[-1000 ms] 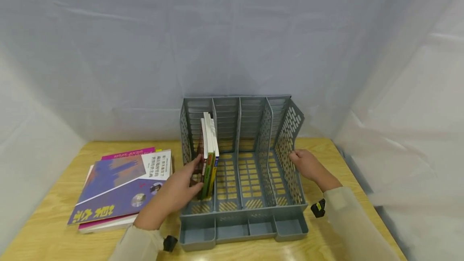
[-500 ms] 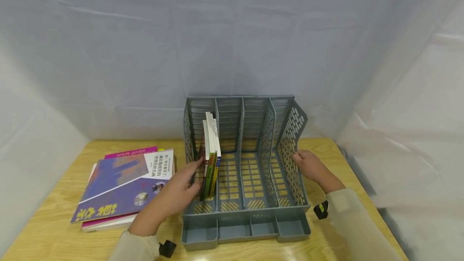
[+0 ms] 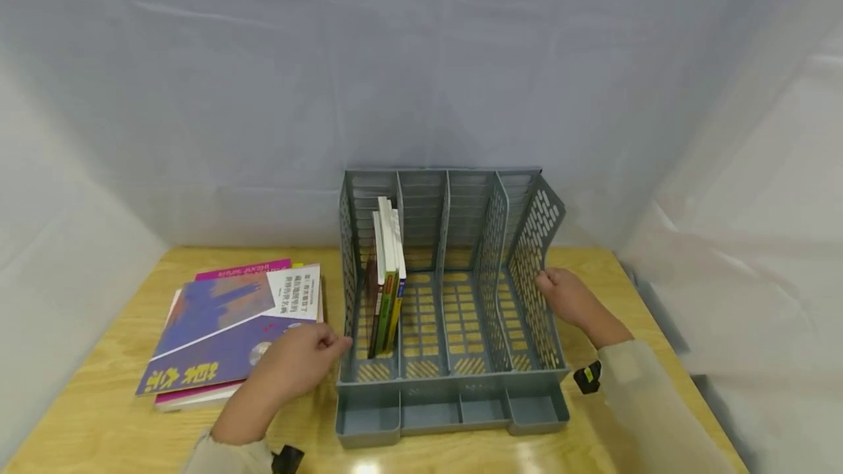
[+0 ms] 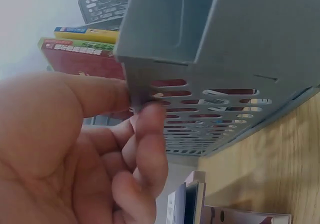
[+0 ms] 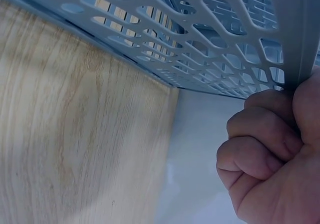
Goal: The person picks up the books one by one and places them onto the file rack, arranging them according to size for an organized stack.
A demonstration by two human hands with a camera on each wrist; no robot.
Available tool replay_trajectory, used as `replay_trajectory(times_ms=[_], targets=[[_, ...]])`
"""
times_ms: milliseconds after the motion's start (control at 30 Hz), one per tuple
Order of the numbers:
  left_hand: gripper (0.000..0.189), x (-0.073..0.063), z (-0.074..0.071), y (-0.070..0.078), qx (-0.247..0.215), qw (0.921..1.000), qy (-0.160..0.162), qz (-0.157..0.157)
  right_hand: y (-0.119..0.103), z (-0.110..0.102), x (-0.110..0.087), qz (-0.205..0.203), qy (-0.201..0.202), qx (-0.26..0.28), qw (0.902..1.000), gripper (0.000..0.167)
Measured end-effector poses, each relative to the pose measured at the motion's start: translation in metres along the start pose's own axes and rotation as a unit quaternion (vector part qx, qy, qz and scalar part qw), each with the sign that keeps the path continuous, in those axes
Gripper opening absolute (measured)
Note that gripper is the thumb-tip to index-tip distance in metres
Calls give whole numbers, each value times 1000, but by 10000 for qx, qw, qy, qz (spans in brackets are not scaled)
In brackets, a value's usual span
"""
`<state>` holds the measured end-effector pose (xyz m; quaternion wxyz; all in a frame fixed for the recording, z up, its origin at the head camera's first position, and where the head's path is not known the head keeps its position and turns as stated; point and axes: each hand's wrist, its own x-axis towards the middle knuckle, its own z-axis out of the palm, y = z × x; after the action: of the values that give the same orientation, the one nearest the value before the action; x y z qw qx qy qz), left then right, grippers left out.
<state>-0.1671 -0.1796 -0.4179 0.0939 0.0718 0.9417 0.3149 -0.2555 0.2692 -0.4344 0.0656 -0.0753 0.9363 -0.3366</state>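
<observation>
A grey plastic file rack (image 3: 454, 380) with upright dividers stands on the table. Several thin books (image 3: 387, 298) stand upright in its leftmost slot; their red, green and yellow covers (image 4: 80, 59) show in the left wrist view. My left hand (image 3: 296, 358) pinches the front edge of the rack's left side wall (image 4: 175, 91) between thumb and index finger, the other fingers curled below. On the opposite side, my right hand (image 3: 568, 300) grips the front edge of the perforated right wall (image 5: 225, 34), with fingers folded around it in the right wrist view.
Left of the rack lies a loose pile of books, with a purple and white one (image 3: 217, 335) on top. Small open trays (image 3: 367, 419) run along the rack's front. The wooden table (image 3: 105, 415) ends at white sheeting (image 3: 421, 79) behind and at both sides.
My left hand has let go of the books and moved left to the rack's left wall, leaving them upright in the slot. The right hand keeps its grip on the right wall.
</observation>
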Motion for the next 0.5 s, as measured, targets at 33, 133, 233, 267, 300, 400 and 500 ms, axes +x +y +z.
replay_trajectory(times_ms=[33, 133, 233, 267, 300, 400, 500], targets=[[34, 1, 1, 0, -41, 9999, -60, 98, 0, -1, 1, 9, 13, 3, 10000, 45], [28, 3, 0, 2, 5, 9995, -129, 289, -2, -2, 1, 69, 24, 13, 10000, 44], [27, 3, -1, 3, 41, 9990, -253, 363, -1, -1, 1, 123, 40, 82, 9999, 44], [26, 3, -1, 2, 43, 9989, -271, 378, -1, -1, 1, 140, 46, 104, 9998, 44], [27, 2, -1, 2, 9, 9988, -296, 394, -1, 0, 1, 153, 48, 135, 9998, 43], [28, 2, -1, -1, -192, 9982, -344, 458, -1, 1, 1, 194, 72, 188, 9996, 43], [29, 4, -2, -3, -473, 9970, -375, 480, -2, 0, 1, 211, 109, 209, 9995, 44]])
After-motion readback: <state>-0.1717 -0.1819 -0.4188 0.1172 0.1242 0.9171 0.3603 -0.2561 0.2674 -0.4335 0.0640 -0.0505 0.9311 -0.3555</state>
